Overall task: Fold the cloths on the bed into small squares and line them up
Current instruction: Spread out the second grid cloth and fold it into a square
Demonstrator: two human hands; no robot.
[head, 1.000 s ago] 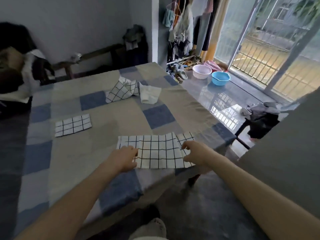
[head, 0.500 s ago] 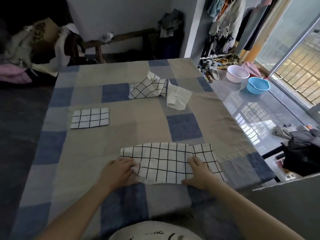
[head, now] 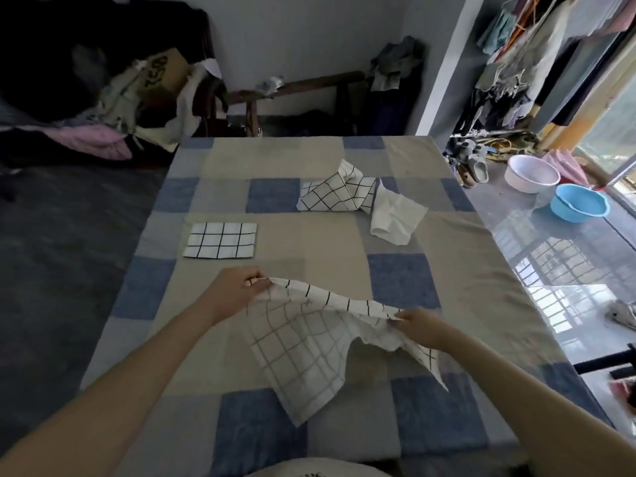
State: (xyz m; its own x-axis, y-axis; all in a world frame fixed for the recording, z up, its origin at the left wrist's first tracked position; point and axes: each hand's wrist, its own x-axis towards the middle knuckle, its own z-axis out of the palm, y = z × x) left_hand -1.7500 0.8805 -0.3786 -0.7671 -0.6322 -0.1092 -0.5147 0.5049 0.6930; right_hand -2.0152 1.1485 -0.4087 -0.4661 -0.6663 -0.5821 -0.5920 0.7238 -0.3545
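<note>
A white cloth with a black grid hangs lifted above the near part of the bed, its lower half sagging toward me. My left hand pinches its upper left corner. My right hand grips its upper right edge, where the fabric is bunched. One folded grid cloth lies flat as a small rectangle at the left middle. Farther back, a crumpled grid cloth and a plain white cloth lie unfolded side by side, touching.
The bed has a blue, grey and beige checked cover. Its right edge drops to a glossy floor with a white basin, a blue basin and shoes. Piled clothes lie at the back left.
The grid cloth lay flat near the bed's front edge with both hands at its lower edge. Both hands have lifted it off the cover and carried its edge forward. The camera has moved over the bed.
</note>
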